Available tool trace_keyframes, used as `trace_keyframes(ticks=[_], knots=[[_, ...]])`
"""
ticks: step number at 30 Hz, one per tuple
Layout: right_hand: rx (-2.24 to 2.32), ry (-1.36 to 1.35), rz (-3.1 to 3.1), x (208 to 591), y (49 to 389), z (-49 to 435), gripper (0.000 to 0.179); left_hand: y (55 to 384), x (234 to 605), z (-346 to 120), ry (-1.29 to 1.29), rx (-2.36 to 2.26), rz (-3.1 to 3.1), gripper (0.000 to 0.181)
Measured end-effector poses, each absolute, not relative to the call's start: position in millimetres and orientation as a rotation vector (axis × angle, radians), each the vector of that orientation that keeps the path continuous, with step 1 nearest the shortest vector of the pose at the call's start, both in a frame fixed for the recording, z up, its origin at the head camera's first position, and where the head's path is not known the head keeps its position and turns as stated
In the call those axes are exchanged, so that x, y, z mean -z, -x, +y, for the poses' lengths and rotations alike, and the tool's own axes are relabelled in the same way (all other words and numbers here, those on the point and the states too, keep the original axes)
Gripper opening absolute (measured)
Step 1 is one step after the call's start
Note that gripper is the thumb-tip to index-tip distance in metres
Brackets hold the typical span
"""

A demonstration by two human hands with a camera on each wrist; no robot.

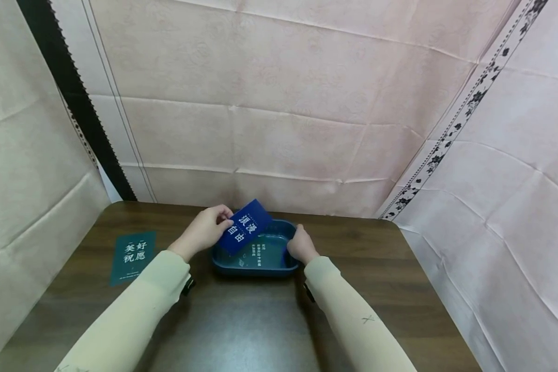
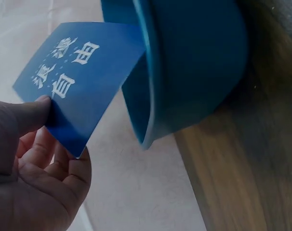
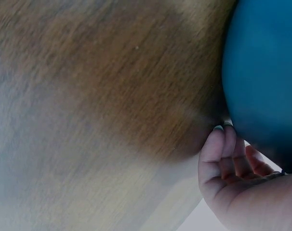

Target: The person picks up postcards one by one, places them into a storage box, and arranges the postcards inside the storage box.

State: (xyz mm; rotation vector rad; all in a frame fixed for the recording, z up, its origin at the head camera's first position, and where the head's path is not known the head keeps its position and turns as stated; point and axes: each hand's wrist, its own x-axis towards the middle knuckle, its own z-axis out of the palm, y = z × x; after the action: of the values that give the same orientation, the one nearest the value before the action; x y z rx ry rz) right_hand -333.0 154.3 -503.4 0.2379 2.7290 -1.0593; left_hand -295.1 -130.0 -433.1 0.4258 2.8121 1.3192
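A blue card (image 1: pixel 245 227) with white Chinese characters is pinched at its edge by my left hand (image 1: pixel 206 230), thumb on the printed face. The card tilts over the left part of a teal-blue rectangular tray (image 1: pixel 260 272); the left wrist view shows its far corner at the tray's rim (image 2: pixel 147 72). Inside the tray lies a dark green card (image 1: pixel 268 252) with small white writing, partly covered from view. My right hand (image 1: pixel 302 245) holds the tray's right end. In the right wrist view its fingers (image 3: pixel 214 147) curl against the outer wall (image 3: pixel 261 82); the thumb is hidden there.
Flat on the brown wooden table (image 1: pixel 376 289), left of the tray, lies a green card (image 1: pixel 132 257) with white characters, close to my left forearm. A pale cloth (image 1: pixel 283 144) hangs behind the table, with more cloth at both sides.
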Motion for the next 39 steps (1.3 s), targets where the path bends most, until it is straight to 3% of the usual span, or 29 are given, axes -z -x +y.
trace_keyframes(ticks=[26, 39], knots=[[1.081, -0.254, 2.701, 500.6, 332.3, 154.4, 0.067, 305.3, 463.8, -95.8, -0.434, -0.853, 2.865, 0.013], [1.085, -0.247, 2.715, 498.5, 328.9, 153.9, 0.065, 305.6, 470.5, -88.7, -0.522, -0.659, 2.948, 0.040]])
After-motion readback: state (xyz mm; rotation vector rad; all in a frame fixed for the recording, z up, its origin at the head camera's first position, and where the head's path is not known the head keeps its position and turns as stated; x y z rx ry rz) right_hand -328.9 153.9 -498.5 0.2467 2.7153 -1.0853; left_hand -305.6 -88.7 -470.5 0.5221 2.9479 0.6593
